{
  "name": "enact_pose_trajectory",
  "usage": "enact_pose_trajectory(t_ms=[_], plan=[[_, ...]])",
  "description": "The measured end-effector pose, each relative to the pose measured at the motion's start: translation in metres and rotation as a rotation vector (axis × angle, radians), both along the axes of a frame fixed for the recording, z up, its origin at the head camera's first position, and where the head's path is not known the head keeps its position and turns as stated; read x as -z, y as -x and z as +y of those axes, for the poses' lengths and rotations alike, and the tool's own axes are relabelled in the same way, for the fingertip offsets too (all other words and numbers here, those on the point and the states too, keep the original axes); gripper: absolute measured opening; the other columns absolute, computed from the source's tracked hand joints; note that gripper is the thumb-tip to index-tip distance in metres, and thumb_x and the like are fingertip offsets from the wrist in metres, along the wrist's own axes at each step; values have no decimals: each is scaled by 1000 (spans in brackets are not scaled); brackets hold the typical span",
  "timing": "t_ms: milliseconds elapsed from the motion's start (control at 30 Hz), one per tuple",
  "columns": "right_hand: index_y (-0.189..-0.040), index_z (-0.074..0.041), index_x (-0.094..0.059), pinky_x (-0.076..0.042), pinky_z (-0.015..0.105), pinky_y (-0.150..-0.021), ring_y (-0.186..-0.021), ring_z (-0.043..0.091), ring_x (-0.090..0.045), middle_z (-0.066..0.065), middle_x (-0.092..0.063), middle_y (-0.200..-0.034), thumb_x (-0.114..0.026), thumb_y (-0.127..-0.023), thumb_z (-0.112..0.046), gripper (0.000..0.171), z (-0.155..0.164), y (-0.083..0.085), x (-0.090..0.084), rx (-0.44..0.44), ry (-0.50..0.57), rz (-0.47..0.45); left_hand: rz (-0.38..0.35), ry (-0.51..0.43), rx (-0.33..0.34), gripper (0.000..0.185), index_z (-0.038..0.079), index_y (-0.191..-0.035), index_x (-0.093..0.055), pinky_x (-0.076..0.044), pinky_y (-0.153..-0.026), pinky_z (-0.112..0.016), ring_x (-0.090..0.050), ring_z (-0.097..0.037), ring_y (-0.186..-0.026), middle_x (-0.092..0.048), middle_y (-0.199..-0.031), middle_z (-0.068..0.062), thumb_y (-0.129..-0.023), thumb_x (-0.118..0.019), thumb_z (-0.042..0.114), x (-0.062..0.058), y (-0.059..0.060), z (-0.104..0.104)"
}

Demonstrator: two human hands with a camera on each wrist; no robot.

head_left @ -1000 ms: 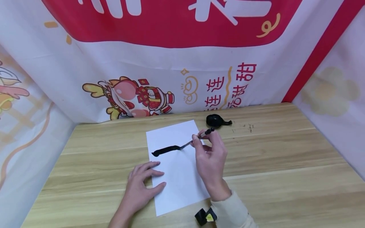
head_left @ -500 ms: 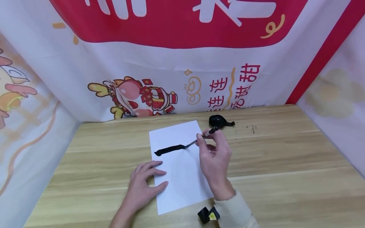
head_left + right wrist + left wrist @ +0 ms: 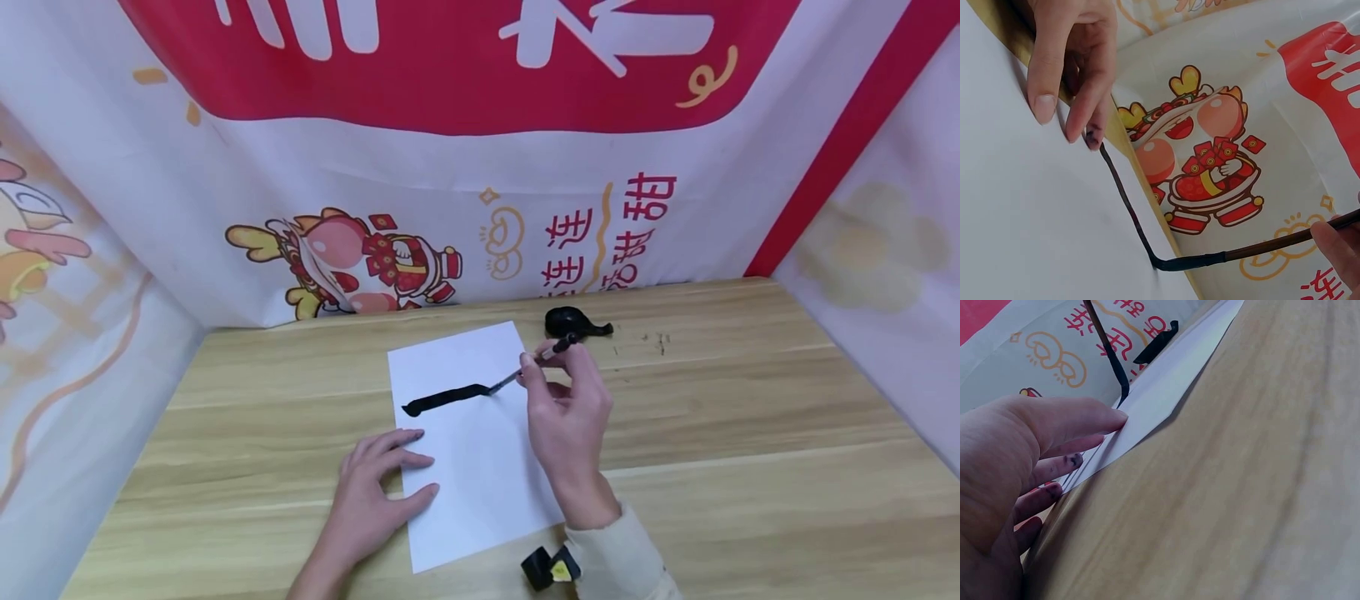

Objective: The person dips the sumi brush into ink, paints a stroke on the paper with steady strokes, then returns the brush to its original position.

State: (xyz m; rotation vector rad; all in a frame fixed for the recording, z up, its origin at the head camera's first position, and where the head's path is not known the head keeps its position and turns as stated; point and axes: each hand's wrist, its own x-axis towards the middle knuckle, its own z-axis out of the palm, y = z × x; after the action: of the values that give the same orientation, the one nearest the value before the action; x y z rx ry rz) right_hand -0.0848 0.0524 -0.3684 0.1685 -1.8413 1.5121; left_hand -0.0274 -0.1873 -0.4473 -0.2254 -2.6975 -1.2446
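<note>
My right hand (image 3: pixel 567 417) pinches the handle of a dark writing brush (image 3: pixel 1260 245). In the head view the brush slants down to the left, its tip at the right end of a thick black stroke (image 3: pixel 446 398) on the white paper (image 3: pixel 480 467). In the right wrist view the bristles bend against the sheet. My left hand (image 3: pixel 378 492) lies at the paper's left edge, fingers spread, fingertips on the sheet. Dark ink smudges mark some of its fingers (image 3: pixel 1072 461) in the left wrist view.
A glossy black object (image 3: pixel 568 322) with a short tail lies beyond the paper, with dark marks on the wooden table (image 3: pixel 735 417) beside it. A black piece with a yellow label (image 3: pixel 537 568) is beside my right sleeve. Printed cloth (image 3: pixel 420 158) hangs along the back.
The right hand and brush have moved a little to the right, and the black stroke has grown longer that way. The left hand stays in place on the sheet.
</note>
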Motion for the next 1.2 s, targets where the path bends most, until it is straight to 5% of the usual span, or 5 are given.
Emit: enact_pose_trajectory(t_ms=[300, 1200], plan=[[-105, 7, -66, -64, 25, -70, -87, 7, -72, 22, -71, -99, -75, -95, 6, 14, 9, 4, -1, -9, 91, -26, 17, 4, 5, 30, 32, -101, -82, -25, -118, -59, -55, -27, -136, -72, -140, 7, -77, -97, 20, 1, 1, 1], [-103, 6, -65, -62, 20, -68, -79, 2, -72, 16, -72, -97, -75, -95, 5, 13, 22, 7, -4, 72, 92, -50, -5, 6, -4, 31, 33, -101, -82, -24, -120, -62, -54, -27, -138, -72, -141, 8, -76, -97, 22, 1, 0, 0]])
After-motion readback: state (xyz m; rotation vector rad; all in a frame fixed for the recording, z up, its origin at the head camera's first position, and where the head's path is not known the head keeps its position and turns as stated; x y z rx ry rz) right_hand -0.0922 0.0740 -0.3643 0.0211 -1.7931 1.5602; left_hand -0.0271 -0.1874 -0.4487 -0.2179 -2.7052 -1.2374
